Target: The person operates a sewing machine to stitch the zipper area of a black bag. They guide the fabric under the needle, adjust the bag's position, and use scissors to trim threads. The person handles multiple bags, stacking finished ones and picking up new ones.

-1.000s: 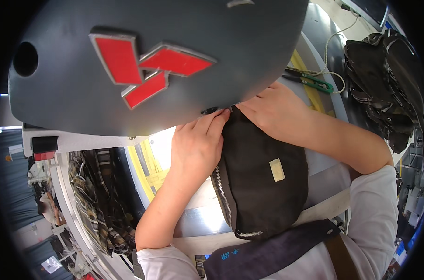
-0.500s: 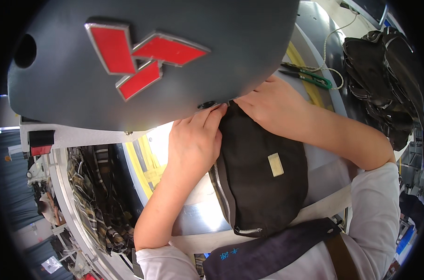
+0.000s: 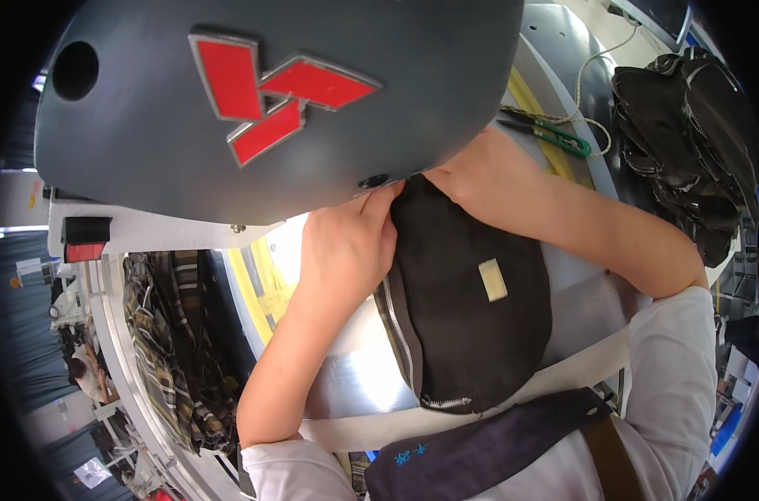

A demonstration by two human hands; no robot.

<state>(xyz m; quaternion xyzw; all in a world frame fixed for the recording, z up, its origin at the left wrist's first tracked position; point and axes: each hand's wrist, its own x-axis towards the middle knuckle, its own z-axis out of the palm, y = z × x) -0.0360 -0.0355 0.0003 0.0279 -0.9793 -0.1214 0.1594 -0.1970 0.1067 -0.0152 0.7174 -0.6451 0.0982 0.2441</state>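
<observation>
Two bare hands work at the far end of one flat, rounded, black-brown cloth piece [image 3: 480, 334], which lies on a pale work surface beneath a large, dark grey machine housing [image 3: 379, 134]. The left hand [image 3: 346, 238] rests at the cloth's far left edge; the right hand [image 3: 488, 179] is at its far right. The housing hides the fingertips, so whether either hand pinches or merely presses cannot be told.

The work looks partway along: a silver metal zip [image 3: 403, 334] already runs down the left edge, and one small, pale yellow rectangular patch [image 3: 493, 280] sits on top. The far end appears to be unfinished; how much is left is hidden.

Also counted: one pair of green-handled snips [image 3: 563, 138], one dark zippered heap [image 3: 684, 150] at right, one brown plaid heap [image 3: 183, 351] at left. The heaps' layers cannot be counted.
</observation>
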